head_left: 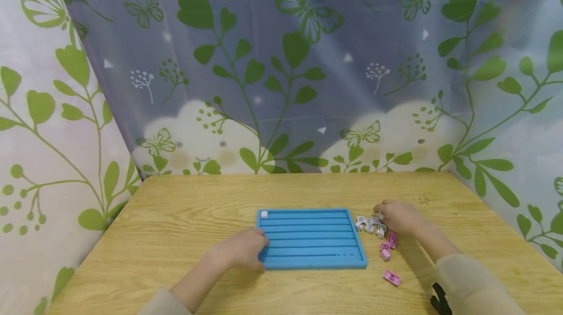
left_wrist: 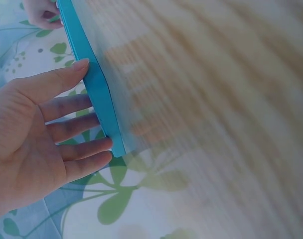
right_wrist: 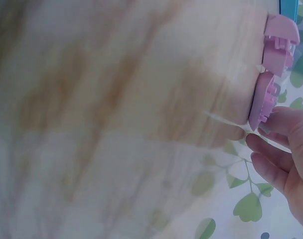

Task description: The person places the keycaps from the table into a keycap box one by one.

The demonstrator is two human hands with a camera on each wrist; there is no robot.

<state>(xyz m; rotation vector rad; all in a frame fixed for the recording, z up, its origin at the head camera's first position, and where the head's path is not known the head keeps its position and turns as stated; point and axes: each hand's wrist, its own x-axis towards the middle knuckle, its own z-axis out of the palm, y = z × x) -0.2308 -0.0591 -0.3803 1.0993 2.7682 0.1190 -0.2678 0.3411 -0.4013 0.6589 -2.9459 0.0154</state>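
Note:
A blue ridged tray (head_left: 308, 266) lies on the wooden table, with one white keycap (head_left: 264, 215) in its far left corner. My left hand (head_left: 246, 249) touches the tray's left side; in the left wrist view its nearly straight fingers (left_wrist: 74, 127) and thumb rest along the blue wall. To the right of the tray, my right hand (head_left: 402, 218) reaches over a small pile of white keycaps (head_left: 370, 228), fingertips at a white keycap (head_left: 381, 216). Whether they pinch it is unclear. Nearer me lie pink keycaps (head_left: 392, 278), some shown large beside the fingertips in the right wrist view.
A patterned curtain (head_left: 281, 85) with green leaves and butterflies rises behind the table (head_left: 184, 202) and along both sides. Something black (head_left: 440, 299) shows beside the right sleeve at the lower right.

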